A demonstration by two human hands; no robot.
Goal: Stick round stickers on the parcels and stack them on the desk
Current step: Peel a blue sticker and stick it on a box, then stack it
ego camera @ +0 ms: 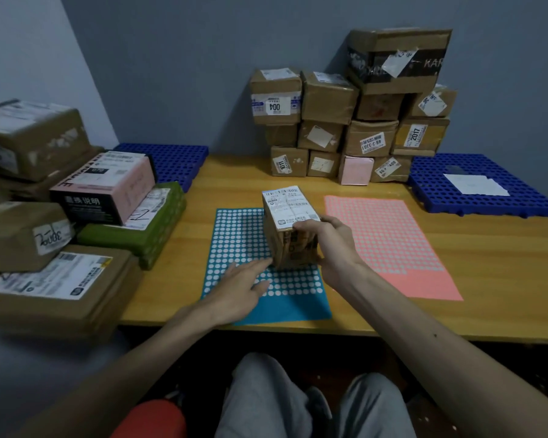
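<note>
Roughly midway, I judge: a stack of brown cardboard parcels [361,137] stands at the back of the wooden tabletop [487,279]; a mixed pile of parcels [60,216] waits at the left. The small brown cardboard parcel [285,210] stands on the blue sticker sheet [234,235], white label up, its long axis seemingly toward the wall; the right hand [326,245] curls its fingers round it; the left hand [238,289] reaches its base, fingers straight and slightly spread.

Parcel [287,226] on sticker sheet [234,235], stack [355,128] behind

Left parcel pile [60,216] blurry, partly off-frame.
</note>
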